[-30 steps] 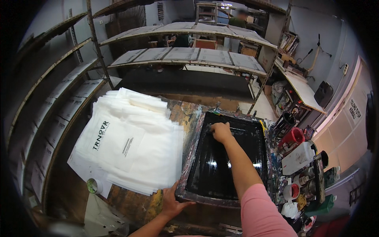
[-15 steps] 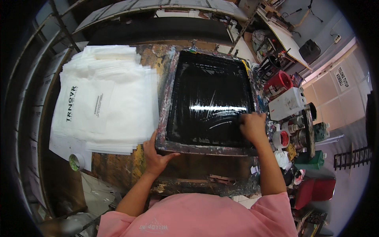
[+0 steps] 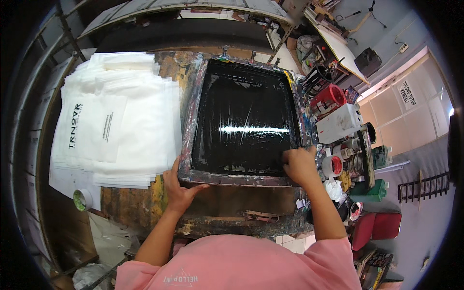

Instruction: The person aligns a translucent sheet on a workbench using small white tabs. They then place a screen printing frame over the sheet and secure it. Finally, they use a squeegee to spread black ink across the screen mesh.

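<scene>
A screen printing frame (image 3: 227, 179) lies on the stained worktable, its mesh (image 3: 241, 106) coated with wet black ink that shines in a band across the middle. My left hand (image 3: 177, 191) grips the frame's front left corner, fingers along the side and thumb stretched along the front edge. At the front right corner, over the inked mesh, my right hand (image 3: 300, 165) is closed; whatever its fingers hold is hidden beneath it. Left of the frame is a tall pile of white translucent bags or sheets (image 3: 150, 125), with black print on the top one.
Paint tubs, a white jerrycan (image 3: 339, 123), a red bucket (image 3: 329, 98) and a green container (image 3: 369, 190) crowd the right side. A roll of tape (image 3: 82, 199) sits at the table's front left. Behind stands a long dark bench (image 3: 183, 36); a red chair (image 3: 376, 229) is at right.
The whole view has shifted slightly. My right hand has moved toward the frame's front right corner, and the curved streaks in the ink near it no longer show. My left hand keeps its grip.
</scene>
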`<control>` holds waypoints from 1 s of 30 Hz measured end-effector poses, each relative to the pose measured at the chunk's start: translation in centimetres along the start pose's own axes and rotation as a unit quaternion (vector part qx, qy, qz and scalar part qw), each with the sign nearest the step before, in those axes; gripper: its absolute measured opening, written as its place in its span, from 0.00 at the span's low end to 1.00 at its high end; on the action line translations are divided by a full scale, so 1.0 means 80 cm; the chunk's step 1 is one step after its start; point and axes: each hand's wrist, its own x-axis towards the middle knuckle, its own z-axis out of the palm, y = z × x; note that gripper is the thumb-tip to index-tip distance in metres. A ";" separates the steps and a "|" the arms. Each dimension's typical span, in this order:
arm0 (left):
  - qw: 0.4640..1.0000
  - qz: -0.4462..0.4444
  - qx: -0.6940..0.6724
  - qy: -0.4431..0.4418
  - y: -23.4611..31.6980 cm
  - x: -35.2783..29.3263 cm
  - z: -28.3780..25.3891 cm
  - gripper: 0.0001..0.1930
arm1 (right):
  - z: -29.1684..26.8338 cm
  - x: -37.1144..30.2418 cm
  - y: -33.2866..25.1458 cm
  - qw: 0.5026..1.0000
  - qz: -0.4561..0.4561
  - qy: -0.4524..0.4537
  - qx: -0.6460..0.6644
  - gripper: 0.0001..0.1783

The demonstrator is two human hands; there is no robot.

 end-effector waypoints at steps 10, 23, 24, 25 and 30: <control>0.999 0.007 0.045 -0.019 0.015 0.010 -0.009 0.62 | -0.013 0.062 -0.187 0.931 -0.330 0.133 0.077 0.06; 1.000 0.006 0.023 -0.013 -0.002 -0.001 -0.005 0.62 | 0.030 0.110 0.019 0.975 -0.115 0.183 -0.048 0.07; 1.000 0.003 0.022 -0.018 0.000 0.001 -0.005 0.62 | 0.037 0.152 0.032 0.975 -0.069 0.203 -0.060 0.07; 0.999 -0.004 0.024 -0.022 0.003 0.001 -0.005 0.63 | 0.035 0.191 0.047 0.975 -0.041 0.213 -0.041 0.08; 0.999 0.012 0.048 -0.019 0.004 0.006 -0.005 0.63 | 0.004 0.313 0.031 0.973 0.183 0.137 0.003 0.15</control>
